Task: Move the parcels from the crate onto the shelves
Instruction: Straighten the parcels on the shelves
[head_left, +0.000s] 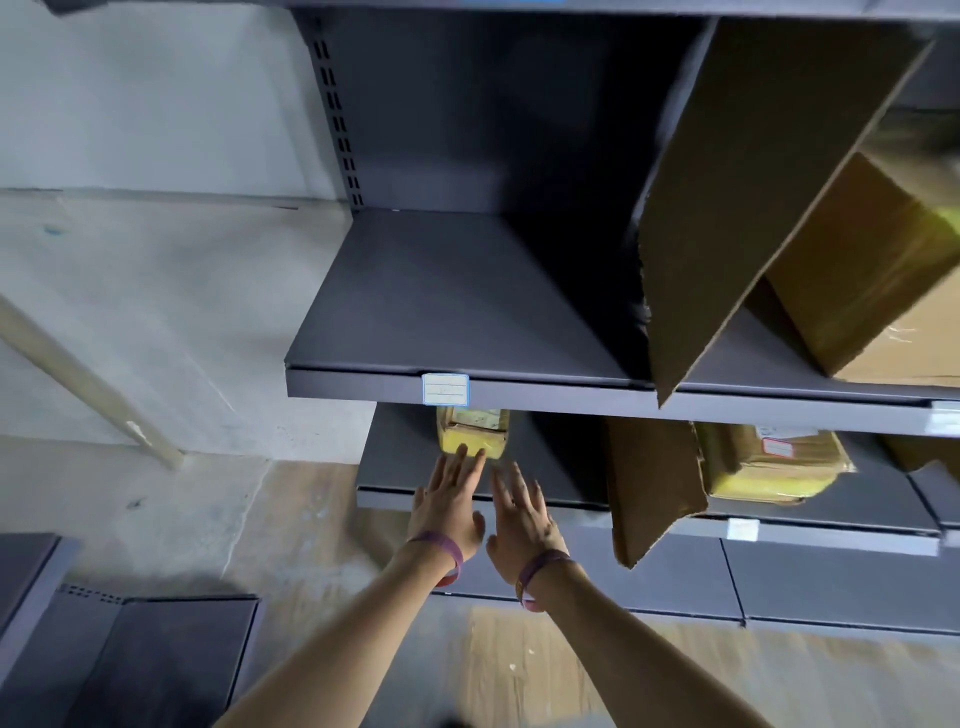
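Head view: left hand (449, 499) spread, touching parcel (474, 434); right hand (522, 514) spread, empty; label (445, 389) unreadable.

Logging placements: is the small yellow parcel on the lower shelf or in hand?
On the shelf: the yellow parcel rests on the lower shelf; left hand and right hand are open, fingers straight.

Yellow-and-brown parcel (472, 439) at our left fingertips (460, 456), white blue-edged label (445, 389) above them, dark grey shelves (467, 296), our purple wristbands (442, 550)
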